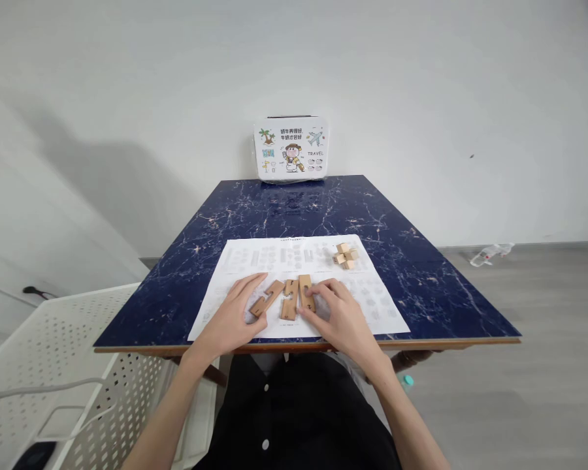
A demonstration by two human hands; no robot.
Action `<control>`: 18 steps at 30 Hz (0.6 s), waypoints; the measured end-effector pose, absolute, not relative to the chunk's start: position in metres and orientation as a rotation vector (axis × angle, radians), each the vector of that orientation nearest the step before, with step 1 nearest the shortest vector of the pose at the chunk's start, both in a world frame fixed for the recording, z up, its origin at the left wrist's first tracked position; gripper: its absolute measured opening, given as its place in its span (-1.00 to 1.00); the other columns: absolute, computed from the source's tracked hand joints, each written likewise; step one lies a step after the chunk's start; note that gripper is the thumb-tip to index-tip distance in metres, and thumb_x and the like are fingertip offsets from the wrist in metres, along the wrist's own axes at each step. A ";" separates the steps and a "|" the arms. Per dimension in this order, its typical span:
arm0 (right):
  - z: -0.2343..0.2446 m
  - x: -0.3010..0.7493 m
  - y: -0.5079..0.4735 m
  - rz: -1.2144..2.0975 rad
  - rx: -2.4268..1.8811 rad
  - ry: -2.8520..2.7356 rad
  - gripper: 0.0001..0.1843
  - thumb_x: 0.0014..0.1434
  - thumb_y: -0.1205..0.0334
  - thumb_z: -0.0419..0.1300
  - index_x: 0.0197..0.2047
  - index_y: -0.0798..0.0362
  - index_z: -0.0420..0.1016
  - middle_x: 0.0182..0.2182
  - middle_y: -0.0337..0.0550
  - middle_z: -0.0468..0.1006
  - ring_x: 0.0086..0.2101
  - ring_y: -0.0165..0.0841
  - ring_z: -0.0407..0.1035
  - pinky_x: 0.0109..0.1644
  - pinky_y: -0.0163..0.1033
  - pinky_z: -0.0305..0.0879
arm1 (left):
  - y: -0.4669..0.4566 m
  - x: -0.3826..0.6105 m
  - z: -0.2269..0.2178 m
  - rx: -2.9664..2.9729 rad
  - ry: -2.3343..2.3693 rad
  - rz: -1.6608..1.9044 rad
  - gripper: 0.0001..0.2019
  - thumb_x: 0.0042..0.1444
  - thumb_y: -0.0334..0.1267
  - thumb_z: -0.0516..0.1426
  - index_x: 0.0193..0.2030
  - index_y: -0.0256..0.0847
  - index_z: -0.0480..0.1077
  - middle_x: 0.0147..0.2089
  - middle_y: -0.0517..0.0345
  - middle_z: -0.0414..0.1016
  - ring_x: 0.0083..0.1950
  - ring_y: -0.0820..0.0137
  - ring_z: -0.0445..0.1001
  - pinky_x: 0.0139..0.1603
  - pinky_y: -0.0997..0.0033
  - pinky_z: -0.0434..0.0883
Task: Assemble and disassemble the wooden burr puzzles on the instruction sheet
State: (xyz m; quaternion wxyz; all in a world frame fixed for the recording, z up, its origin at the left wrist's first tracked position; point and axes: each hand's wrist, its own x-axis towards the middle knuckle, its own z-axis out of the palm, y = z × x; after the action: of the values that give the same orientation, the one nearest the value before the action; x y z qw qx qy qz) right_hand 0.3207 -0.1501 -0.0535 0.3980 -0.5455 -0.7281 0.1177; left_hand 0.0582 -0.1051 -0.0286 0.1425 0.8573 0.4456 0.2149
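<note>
Notched wooden burr puzzle pieces lie on a printed instruction sheet [240,264] near the table's front edge. My left hand [232,320] rests around the slanted left piece [273,294], its thumb near the lower end and its fingers stretched apart beyond it. In the middle lies another notched piece [289,308], marked with a number. My right hand [340,316] has thumb and index finger on either side of the right piece [305,284], which bears a 2. Above that hand, an interlocked cluster of pale wooden blocks [346,256] sits on the sheet.
The blue marble-patterned table [294,212] meets the wall, where a white printed case [291,149] stands upright. At the left is a white perforated cart [83,333] with a cable. A clear plastic item [490,254] lies on the floor at the right.
</note>
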 end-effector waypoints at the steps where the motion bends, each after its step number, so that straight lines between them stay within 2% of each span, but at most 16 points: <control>1: -0.055 0.320 -0.149 0.275 -1.391 -1.843 -0.78 0.35 0.08 0.29 0.01 -0.05 0.52 -0.07 -0.03 0.52 -0.04 -0.08 0.47 0.05 0.01 0.46 | -0.104 0.058 -0.030 2.473 1.311 0.639 -0.35 0.26 -0.29 0.15 0.49 -0.08 0.15 0.49 -0.05 0.25 0.51 0.08 0.25 0.52 -0.04 0.26; 7: -0.063 0.317 -0.145 0.194 -1.481 -1.790 -0.78 0.36 0.19 0.19 0.06 -0.02 0.47 -0.06 0.00 0.49 -0.05 -0.06 0.43 0.02 0.03 0.44 | -0.101 0.058 -0.034 2.477 1.375 0.765 -0.60 0.32 -0.13 0.19 0.25 -0.12 0.38 0.30 -0.01 0.44 0.37 0.10 0.39 0.44 -0.02 0.35; 10: -0.066 0.317 -0.144 0.137 -1.516 -1.753 -0.83 0.36 0.23 0.15 0.00 -0.02 0.46 -0.09 0.01 0.48 -0.06 -0.04 0.42 -0.02 0.02 0.43 | -0.101 0.059 -0.033 2.466 1.399 0.797 -0.72 0.30 -0.08 0.23 0.07 -0.11 0.46 0.22 0.00 0.48 0.31 0.08 0.41 0.38 -0.03 0.38; 14: -0.069 0.317 -0.144 0.097 -1.545 -1.723 -0.88 0.36 0.25 0.14 -0.04 -0.03 0.43 -0.11 0.00 0.48 -0.07 -0.04 0.41 -0.04 0.01 0.42 | -0.103 0.058 -0.034 2.443 1.438 0.809 -0.80 0.26 -0.06 0.27 -0.12 -0.11 0.48 0.17 0.02 0.49 0.29 0.07 0.41 0.33 -0.03 0.40; 18: -0.069 0.317 -0.144 0.091 -1.549 -1.716 -0.86 0.37 0.22 0.14 -0.02 -0.02 0.38 -0.12 0.01 0.48 -0.07 -0.04 0.40 -0.02 0.03 0.41 | -0.102 0.055 -0.036 2.446 1.422 0.818 -0.79 0.24 -0.06 0.30 -0.16 -0.11 0.46 0.16 0.04 0.49 0.27 0.09 0.41 0.31 0.00 0.41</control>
State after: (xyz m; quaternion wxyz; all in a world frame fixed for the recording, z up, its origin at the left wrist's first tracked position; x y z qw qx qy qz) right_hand 0.3166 -0.1436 -0.0692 0.4024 -0.6128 -0.6792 0.0361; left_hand 0.0554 -0.1021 -0.0364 0.0979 0.8265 0.4806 0.2765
